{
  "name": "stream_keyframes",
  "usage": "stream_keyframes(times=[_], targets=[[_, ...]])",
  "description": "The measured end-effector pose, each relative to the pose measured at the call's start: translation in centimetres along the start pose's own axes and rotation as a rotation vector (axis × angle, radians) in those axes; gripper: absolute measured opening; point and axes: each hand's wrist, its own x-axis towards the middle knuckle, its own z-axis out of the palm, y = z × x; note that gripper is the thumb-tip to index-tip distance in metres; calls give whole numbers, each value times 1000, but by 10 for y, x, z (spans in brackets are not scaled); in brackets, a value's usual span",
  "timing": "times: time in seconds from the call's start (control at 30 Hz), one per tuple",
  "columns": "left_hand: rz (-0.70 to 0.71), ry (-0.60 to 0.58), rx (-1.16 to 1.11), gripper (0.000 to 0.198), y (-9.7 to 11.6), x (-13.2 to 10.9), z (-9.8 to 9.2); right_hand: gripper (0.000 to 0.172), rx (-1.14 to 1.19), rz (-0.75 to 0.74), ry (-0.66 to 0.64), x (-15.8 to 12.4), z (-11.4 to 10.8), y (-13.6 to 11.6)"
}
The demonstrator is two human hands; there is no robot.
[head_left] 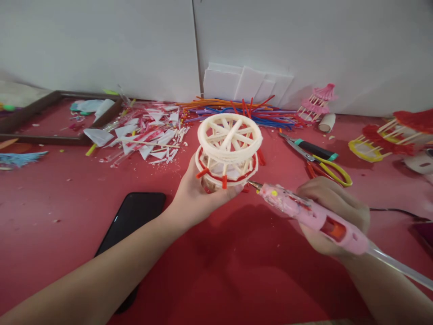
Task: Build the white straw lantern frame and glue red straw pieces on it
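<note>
My left hand [199, 198] is closed around the lower part of a small cream-coloured craft structure [230, 143], holding it up above the red table. Its top is a spoked ring like a wheel; below it, sticks lead down to a second ring lined with red, with short red pieces poking out. In my right hand [333, 212] is a pink hot glue gun [304, 210], a clear glue stick trailing from its rear. The metal nozzle points left and lies at the right edge of the lower ring; whether it touches cannot be told. The left fingers are partly hidden behind the structure.
A black phone [142, 212] lies left of centre. Paper and stick scraps [149, 135], coloured pipe cleaners [270, 118] and white sheets [250, 83] line the back. To the right are pliers [299, 146], scissors [334, 171], a cardboard tube [327, 122] and red-and-yellow stick models [389, 135].
</note>
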Motion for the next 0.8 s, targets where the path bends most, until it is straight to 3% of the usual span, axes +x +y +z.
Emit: stream_keyframes(times=[0.1, 0.2, 0.27, 0.37, 0.5, 0.67, 0.8], targets=[[-38, 21, -14, 67, 1, 0, 0, 16, -102, 47, -34, 0, -2, 7], [-35, 35, -22, 49, 1, 1, 0, 9, -298, 205, -100, -2, -1, 21], [-15, 65, -27, 50, 0, 1, 0, 19, -416, 336, -214, -7, 1, 32], [1, 106, -25, 67, 0, 2, 0, 33, -522, 440, -361, -17, 5, 45], [14, 106, -29, 82, 1, 3, 0, 27, -623, 398, -383, -21, 6, 48], [8, 54, -46, 79, 3, 3, 2, 19, -437, 254, -155, 0, 17, 34], [-26, 25, -96, 93, 3, 3, 3, 14, -284, 93, -276, 19, 38, 27]])
